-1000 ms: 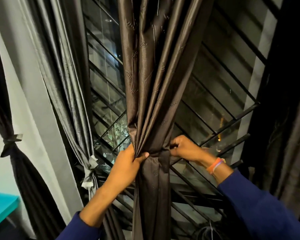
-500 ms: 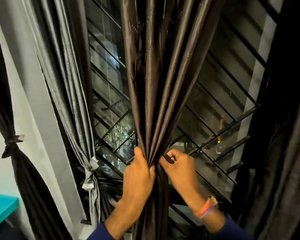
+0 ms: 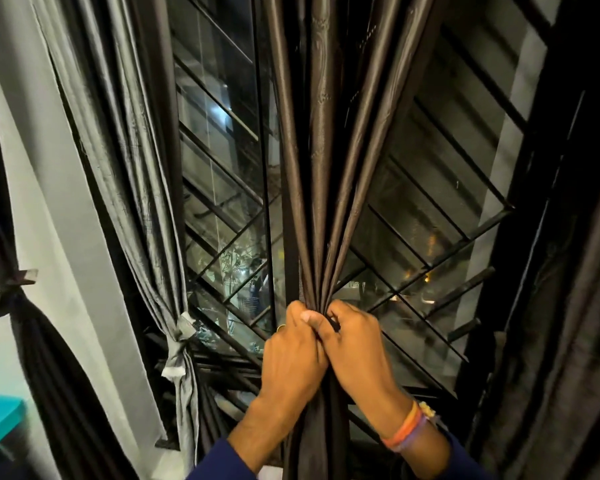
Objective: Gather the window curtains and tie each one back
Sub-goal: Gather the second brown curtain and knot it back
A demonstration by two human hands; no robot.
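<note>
Both hands meet at the waist of the brown curtain [image 3: 321, 168], which hangs in front of the barred window [image 3: 440, 216] at its middle. The left hand [image 3: 293, 355] has its grip closed round the bunched folds, thumb across the front, pinching the cloth into one narrow neck so the pleats fan out above it. The right hand [image 3: 355, 351] is curled tight against the same spot; it seems to be working a tie-band behind the folds, though the band itself is hidden. Holding the gather this close looks meant to keep it from spreading while the tie is fastened. Towards the window's left edge a grey curtain [image 3: 125, 168] is already tied with a knotted band [image 3: 179, 344], and a dark curtain [image 3: 18, 306] beyond it is tied too.
</note>
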